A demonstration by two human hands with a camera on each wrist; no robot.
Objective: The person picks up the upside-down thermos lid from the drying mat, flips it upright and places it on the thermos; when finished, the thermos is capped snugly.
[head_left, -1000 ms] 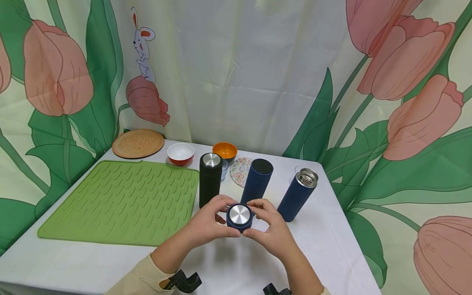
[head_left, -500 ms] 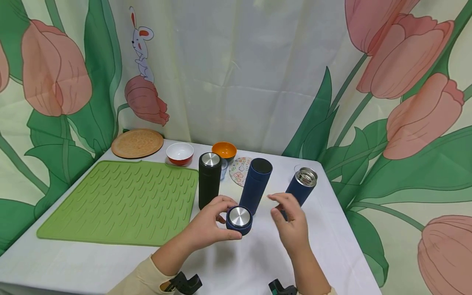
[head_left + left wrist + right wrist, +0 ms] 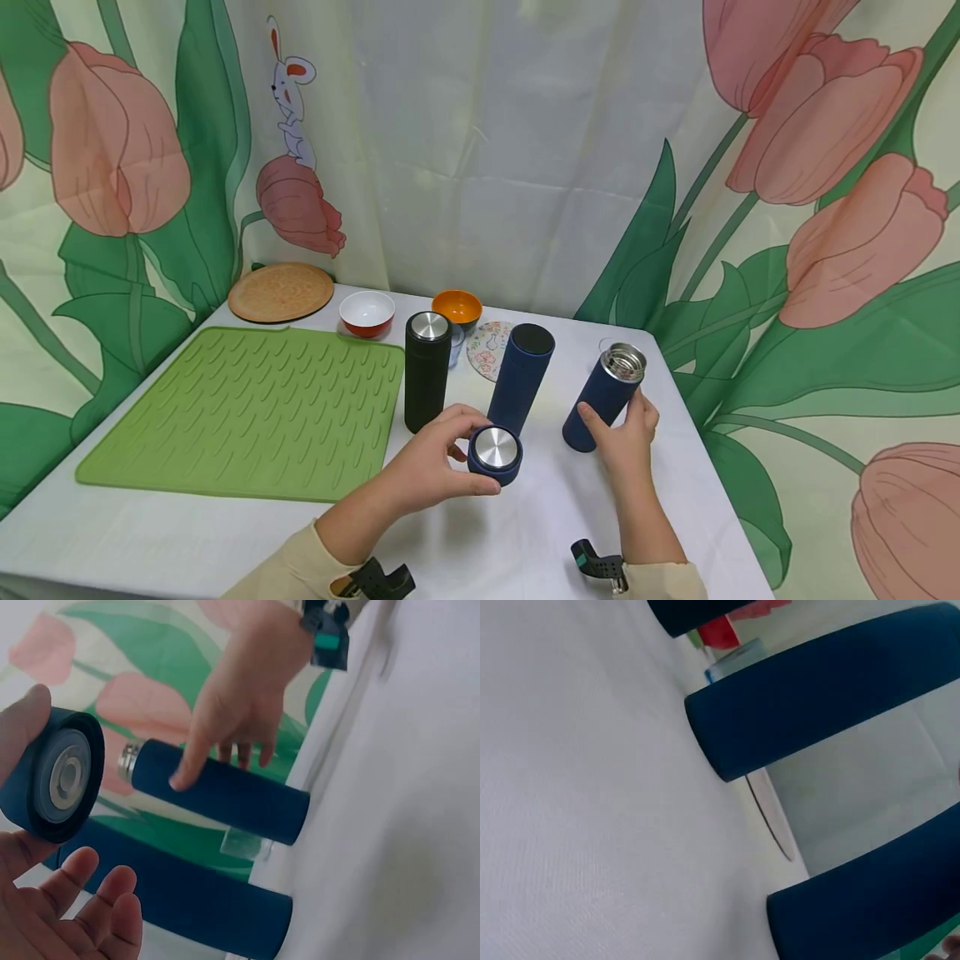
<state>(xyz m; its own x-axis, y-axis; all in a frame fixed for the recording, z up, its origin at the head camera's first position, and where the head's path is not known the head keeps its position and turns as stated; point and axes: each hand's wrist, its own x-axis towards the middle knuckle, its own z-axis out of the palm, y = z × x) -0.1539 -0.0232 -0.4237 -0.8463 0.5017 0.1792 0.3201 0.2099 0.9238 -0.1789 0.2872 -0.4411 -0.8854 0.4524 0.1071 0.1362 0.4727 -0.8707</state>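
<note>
**Lid in one hand, open flask in the other**

While the left hand point(image 3: 431, 458) pinched the navy lid point(image 3: 496, 454) between thumb and fingertips just above the white table point(image 3: 187, 533), the right hand point(image 3: 626, 433) curled around the lower body of the open navy flask point(image 3: 603, 396), which stood on the table tilted. Between them stood a capped navy flask point(image 3: 521, 375), with a black flask point(image 3: 427, 371) just beside it. A green mat point(image 3: 240, 412) lay to the left; two bowls sat behind.
</note>
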